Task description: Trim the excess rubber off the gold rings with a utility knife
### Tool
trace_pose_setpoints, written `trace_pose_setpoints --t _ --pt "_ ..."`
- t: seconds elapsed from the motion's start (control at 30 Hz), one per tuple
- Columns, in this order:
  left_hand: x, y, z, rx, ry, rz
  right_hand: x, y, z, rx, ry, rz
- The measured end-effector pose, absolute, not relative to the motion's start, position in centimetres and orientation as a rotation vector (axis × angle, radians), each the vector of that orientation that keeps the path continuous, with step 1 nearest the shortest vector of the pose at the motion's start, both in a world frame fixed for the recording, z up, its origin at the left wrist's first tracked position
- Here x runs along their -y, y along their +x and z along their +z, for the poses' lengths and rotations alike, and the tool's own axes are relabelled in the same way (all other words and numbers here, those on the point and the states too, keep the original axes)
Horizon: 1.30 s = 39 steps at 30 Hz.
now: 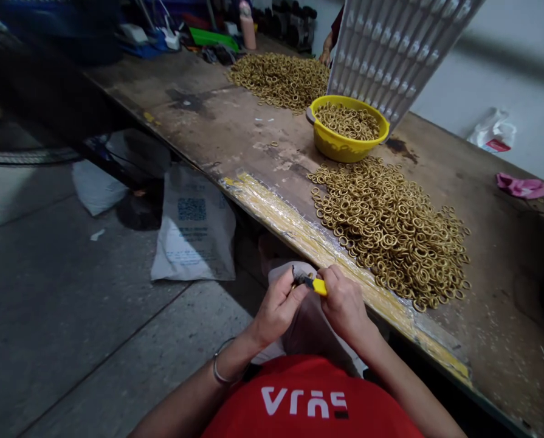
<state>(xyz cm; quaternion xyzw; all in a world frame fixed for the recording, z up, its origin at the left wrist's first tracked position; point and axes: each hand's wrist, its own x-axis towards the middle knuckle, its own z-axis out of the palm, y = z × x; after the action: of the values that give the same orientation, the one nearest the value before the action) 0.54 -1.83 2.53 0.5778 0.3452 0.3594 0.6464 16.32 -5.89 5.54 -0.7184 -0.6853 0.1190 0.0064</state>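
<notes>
Over my lap, just off the table's front edge, my two hands meet. My right hand (pixel 342 298) is closed round a yellow-handled tool (pixel 320 286) whose dark end points left. In the fingers of my left hand (pixel 278 307) is a small brass-coloured ring (pixel 296 285), partly hidden by the fingertips and touching the tool's dark end. A large heap of brass-coloured rings (pixel 390 225) lies on the table to the right of my hands. Behind it a yellow basin (pixel 347 148) holds more such rings.
A second ring heap (pixel 281 79) lies farther back, near another person's hand (pixel 325 56). A ribbed panel (pixel 390 55) leans behind the basin. Tape (pixel 290 222) covers the table's (pixel 235 128) front edge. A printed sack (pixel 194 234) stands on the floor. Pink cloth (pixel 522 186) lies right.
</notes>
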Motion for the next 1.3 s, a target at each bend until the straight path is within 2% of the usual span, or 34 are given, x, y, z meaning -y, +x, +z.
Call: trace_pose_setpoints --t 0.1,0.2,0.33,0.5,0.6,0.8,0.87,1.1,1.2,1.3 --pt "2.0 -0.1 3.7 -0.825 1.539 0.887 4.4 17.1 5.2 2.114 -2.438 0.347" --pt "2.1 -0.5 4.0 -0.753 1.574 0.805 2.5 18.7 4.7 2.028 -2.640 0.248" --pt "1.4 -0.4 2.3 -0.688 1.165 0.701 0.4 20.3 3.9 2.008 -2.684 0.102" --pt "0.0 0.0 0.5 -0.623 0.627 0.670 -0.9 21.7 3.0 1.951 -2.741 0.074" --pt "-0.7 0.3 0.1 -0.619 0.483 0.632 -0.6 22.2 3.2 1.843 -2.462 0.211" --pt "-1.2 1.1 -0.3 -0.694 0.418 0.676 1.8 19.8 3.7 1.129 -1.546 1.217" --pt "-1.1 1.3 0.0 -0.680 0.421 0.669 2.6 18.6 3.3 0.886 -1.398 1.381" --pt "-0.4 1.5 0.8 -0.591 0.471 0.661 4.2 16.5 1.6 0.680 -1.234 1.439" --pt "-0.2 1.4 1.2 -0.576 0.512 0.680 4.7 16.5 2.1 0.741 -1.259 1.423" --pt "-0.1 1.1 2.0 -0.554 0.586 0.693 5.1 17.1 3.2 0.956 -1.368 1.254"
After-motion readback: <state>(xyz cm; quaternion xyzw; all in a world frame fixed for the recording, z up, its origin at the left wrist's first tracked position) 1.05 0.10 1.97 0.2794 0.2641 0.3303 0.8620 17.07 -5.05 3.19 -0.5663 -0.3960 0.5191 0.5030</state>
